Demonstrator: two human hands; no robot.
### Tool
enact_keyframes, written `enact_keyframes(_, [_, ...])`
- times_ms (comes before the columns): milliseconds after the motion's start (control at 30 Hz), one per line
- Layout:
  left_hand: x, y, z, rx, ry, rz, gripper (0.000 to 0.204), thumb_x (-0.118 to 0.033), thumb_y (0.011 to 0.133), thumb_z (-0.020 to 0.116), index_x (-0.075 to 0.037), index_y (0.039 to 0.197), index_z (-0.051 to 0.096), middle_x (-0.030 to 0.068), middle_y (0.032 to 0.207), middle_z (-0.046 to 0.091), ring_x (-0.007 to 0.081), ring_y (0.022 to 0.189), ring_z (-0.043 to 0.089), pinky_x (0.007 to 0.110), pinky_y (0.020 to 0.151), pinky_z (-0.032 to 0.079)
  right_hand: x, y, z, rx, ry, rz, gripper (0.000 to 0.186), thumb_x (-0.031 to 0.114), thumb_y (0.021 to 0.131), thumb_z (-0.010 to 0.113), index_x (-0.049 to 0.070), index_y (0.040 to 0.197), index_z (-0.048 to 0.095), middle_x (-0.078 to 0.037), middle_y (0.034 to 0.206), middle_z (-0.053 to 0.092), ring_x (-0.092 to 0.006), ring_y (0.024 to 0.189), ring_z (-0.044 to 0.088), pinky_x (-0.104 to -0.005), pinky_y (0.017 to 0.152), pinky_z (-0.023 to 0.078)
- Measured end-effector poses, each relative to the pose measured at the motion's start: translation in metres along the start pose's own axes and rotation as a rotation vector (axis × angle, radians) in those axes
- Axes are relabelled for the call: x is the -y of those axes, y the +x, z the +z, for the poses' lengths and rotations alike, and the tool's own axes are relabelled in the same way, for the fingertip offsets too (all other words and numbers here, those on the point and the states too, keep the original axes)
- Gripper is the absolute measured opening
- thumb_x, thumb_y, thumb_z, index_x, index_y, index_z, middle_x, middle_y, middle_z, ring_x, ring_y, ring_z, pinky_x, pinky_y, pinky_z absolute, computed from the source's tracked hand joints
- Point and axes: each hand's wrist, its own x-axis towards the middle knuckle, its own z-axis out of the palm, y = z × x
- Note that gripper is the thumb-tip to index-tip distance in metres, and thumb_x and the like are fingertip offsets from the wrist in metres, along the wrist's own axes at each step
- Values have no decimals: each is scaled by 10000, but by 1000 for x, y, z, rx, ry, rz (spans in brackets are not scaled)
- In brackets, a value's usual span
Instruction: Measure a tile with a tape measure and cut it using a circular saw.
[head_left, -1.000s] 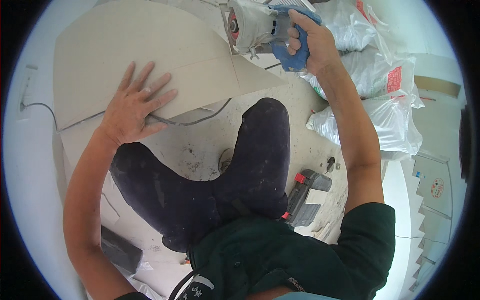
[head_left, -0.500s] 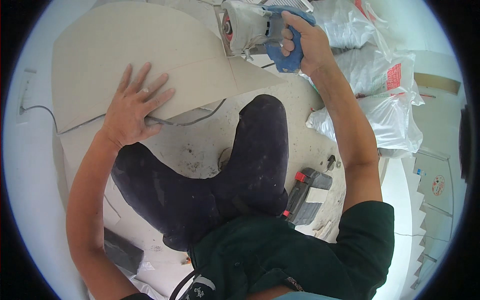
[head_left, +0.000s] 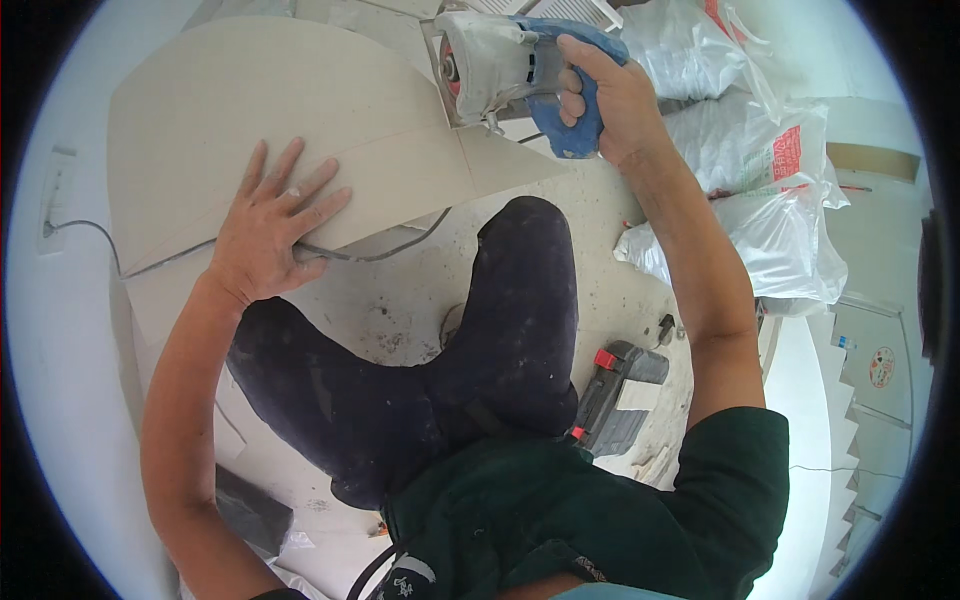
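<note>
Your left grip is spread wide, palm down and fingers fanned, on the near side of a beige panel. The panel lies in front of you, rounded at its far left and narrowing to a point on the right, with thin reddish lines marked across its face. Your right grip is wrapped around the blue handle of a power saw, which sits at the panel's upper right edge; whether its blade touches the panel, you cannot tell from here. A grey cable runs along the panel's near edge, past your left wrist. White plastic bags stand to your right, and a black toolbox with red latches rests on the floor beside your right leg.
</note>
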Motion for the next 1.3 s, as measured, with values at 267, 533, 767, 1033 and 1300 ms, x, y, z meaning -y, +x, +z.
enact_keyframes(267, [-2,0,-4,-4,-2,5,853,-288,550,801,-278,1367,557,4,1497,465,342,1452,291,582,1222,119,2,-4,1,-1,15,15,191,223,902,687,45,930,624,-21,688,544,-111,510,508,-274,457,415])
enact_keyframes(533, [2,-1,0,-22,-30,-2,895,-240,503,795,-277,1366,560,22,1499,464,349,1460,278,578,1226,118,5,-13,6,-31,5,46,186,218,903,686,48,921,613,-22,685,541,-112,509,509,-276,458,417])
enact_keyframes(767, [3,-3,0,-29,-30,11,877,-267,523,817,-262,1361,556,19,1484,479,347,1448,299,595,1214,138,0,-20,7,-24,15,16,168,187,902,680,32,927,620,-27,668,537,-128,494,509,-284,447,407])
enact_keyframes(1033, [1,-1,-1,-31,-52,3,899,-237,487,815,-270,1350,562,23,1477,489,354,1451,294,596,1219,125,-5,-26,2,-41,52,22,166,187,896,686,31,899,628,-32,672,544,-140,477,505,-290,431,398])
enact_keyframes(1300, [2,0,1,-57,-60,14,898,-199,465,802,-254,1333,578,38,1468,499,353,1450,299,586,1224,132,-6,-27,-2,14,-44,17,180,218,929,649,63,974,570,-30,678,512,-138,506,502,-304,484,420])
